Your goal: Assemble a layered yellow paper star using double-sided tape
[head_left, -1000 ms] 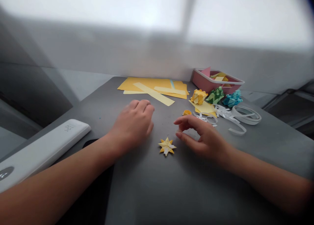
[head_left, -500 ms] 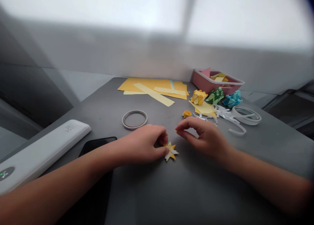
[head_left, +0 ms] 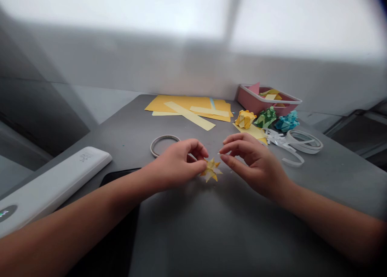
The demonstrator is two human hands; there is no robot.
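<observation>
Currently the left hand (head_left: 183, 162) pinches one yellow paper star (head_left: 212, 171) between thumb and fingers, just left of the right hand (head_left: 255, 160), whose thumb and forefinger nip a tiny white bit (head_left: 219, 153), too small to identify. Two tape rolls show: one roll (head_left: 152, 145) just behind the left hand, which hides part of it, and another roll (head_left: 306, 149) beyond the right hand. Also past the right hand sit three folded paper pieces, one yellow (head_left: 245, 119), one green (head_left: 266, 117), one blue (head_left: 287, 122), with one pink box (head_left: 256, 104) behind. Beyond the left hand, two pale strips (head_left: 193, 116) lie over orange sheets (head_left: 178, 102). The left forearm partly covers a black slab (head_left: 119, 232) and one white slab (head_left: 60, 184).
</observation>
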